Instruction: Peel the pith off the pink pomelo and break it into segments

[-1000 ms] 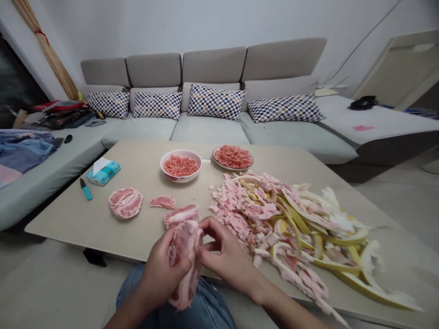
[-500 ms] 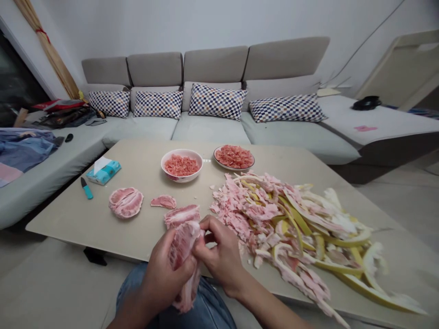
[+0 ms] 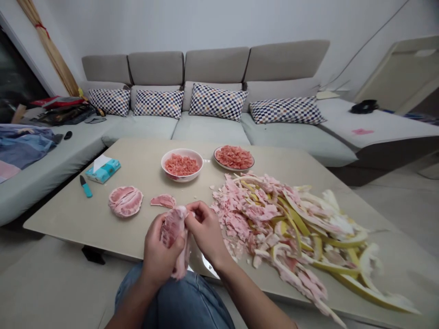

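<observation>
My left hand [image 3: 155, 251] is wrapped round a chunk of pink pomelo [image 3: 174, 224], held upright over the table's near edge, above my knee. At the chunk's top edge, my right hand [image 3: 207, 233] pinches the pale membrane between thumb and fingers. Just beyond the hands lies a single pomelo segment [image 3: 163, 200]. Further left sits a larger partly peeled pomelo piece [image 3: 125, 202]. To the right spreads a heap of pomelo peel [image 3: 298, 219], yellow rind mixed with pink pith and membrane.
Peeled pink pulp fills a white bowl [image 3: 182, 178] and a dark-rimmed plate [image 3: 219, 165] toward the table's far side. At left lie a blue tissue pack [image 3: 103, 170] and a small turquoise-handled knife [image 3: 86, 188]. A sofa [image 3: 209, 128] with checkered cushions stands behind the table.
Both hands have moved up and slightly left with the pomelo chunk. The pomelo piece that lay just behind it on the table no longer shows. My right hand keeps pinching the chunk's edge.
</observation>
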A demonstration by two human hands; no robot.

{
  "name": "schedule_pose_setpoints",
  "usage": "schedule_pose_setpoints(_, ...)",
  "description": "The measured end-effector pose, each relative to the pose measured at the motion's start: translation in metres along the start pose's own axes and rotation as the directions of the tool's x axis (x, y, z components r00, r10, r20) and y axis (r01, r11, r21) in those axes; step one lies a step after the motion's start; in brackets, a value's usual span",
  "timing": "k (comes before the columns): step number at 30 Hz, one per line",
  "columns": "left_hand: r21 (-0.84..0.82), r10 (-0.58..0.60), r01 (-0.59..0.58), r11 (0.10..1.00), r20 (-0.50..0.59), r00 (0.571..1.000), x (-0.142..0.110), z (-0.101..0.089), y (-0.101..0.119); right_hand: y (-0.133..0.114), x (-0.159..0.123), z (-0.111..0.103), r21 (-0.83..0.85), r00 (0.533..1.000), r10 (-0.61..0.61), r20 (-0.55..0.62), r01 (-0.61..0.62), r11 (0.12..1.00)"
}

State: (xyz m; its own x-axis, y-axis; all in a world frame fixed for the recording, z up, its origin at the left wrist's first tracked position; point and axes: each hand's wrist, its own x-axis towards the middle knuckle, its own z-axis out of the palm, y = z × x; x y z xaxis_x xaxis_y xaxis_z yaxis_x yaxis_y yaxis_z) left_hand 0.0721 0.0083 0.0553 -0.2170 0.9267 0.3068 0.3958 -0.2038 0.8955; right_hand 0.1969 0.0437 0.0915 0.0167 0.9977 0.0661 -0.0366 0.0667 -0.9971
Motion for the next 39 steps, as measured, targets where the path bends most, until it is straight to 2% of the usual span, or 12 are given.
schedule_pose_setpoints(3, 0.107, 0.143, -0.137, 0.985, -0.053, 0.988, 0.012, -0.002, -0.009, 0.005, 0.009, 0.005, 0.109, 0.983, 0.138, 0.121, -0.151, 0.982)
schedule_pose_setpoints(7, 0.243, 0.409, -0.389, 0.889, -0.032, 0.912, 0.022, -0.011, -0.021, 0.011, 0.008, 0.004, 0.150, 0.851, 0.320, 0.416, -0.411, 0.899)
schedule_pose_setpoints(9, 0.235, 0.490, -0.475, 0.848, -0.007, 0.872, 0.024, -0.016, -0.024, 0.011, 0.005, 0.003, 0.159, 0.826, 0.298, 0.478, -0.415, 0.896)
schedule_pose_setpoints(12, 0.182, 0.561, -0.553, 0.813, 0.006, 0.828, 0.026, -0.023, -0.022, 0.006, 0.001, 0.003, 0.147, 0.854, 0.218, 0.472, -0.320, 0.936)
schedule_pose_setpoints(18, 0.171, 0.588, -0.571, 0.803, -0.066, 0.806, 0.028, -0.033, -0.016, -0.006, -0.001, 0.010, 0.142, 0.885, 0.110, 0.453, -0.194, 0.971)
schedule_pose_setpoints(22, 0.129, 0.560, -0.547, 0.827, -0.106, 0.822, 0.023, -0.030, -0.017, -0.010, -0.004, 0.012, 0.154, 0.877, 0.182, 0.444, -0.275, 0.949)
schedule_pose_setpoints(26, 0.018, 0.467, -0.473, 0.881, -0.201, 0.861, 0.018, -0.030, -0.012, -0.004, -0.006, 0.012, 0.190, 0.865, 0.241, 0.440, -0.351, 0.917)
schedule_pose_setpoints(29, -0.064, 0.435, -0.455, 0.888, -0.199, 0.878, 0.022, -0.031, -0.007, 0.005, -0.004, 0.012, 0.209, 0.893, 0.247, 0.377, -0.342, 0.916)
schedule_pose_setpoints(32, -0.122, 0.399, -0.412, 0.903, -0.118, 0.909, 0.031, -0.022, -0.008, 0.010, 0.002, 0.016, 0.126, 0.963, 0.151, 0.223, -0.182, 0.975)
schedule_pose_setpoints(34, -0.198, 0.299, -0.329, 0.923, -0.168, 0.940, 0.037, -0.012, -0.012, 0.007, 0.006, 0.020, -0.019, 0.992, -0.038, 0.120, 0.040, 0.999)
schedule_pose_setpoints(36, -0.251, 0.172, -0.201, 0.947, -0.131, 0.976, 0.041, -0.003, -0.014, 0.002, 0.008, 0.022, -0.180, 0.959, -0.264, 0.105, 0.279, 0.943)
schedule_pose_setpoints(39, -0.309, 0.057, -0.047, 0.950, 0.023, 0.998, 0.042, -0.001, -0.009, -0.004, 0.009, 0.020, -0.298, 0.849, -0.473, 0.236, 0.526, 0.796)
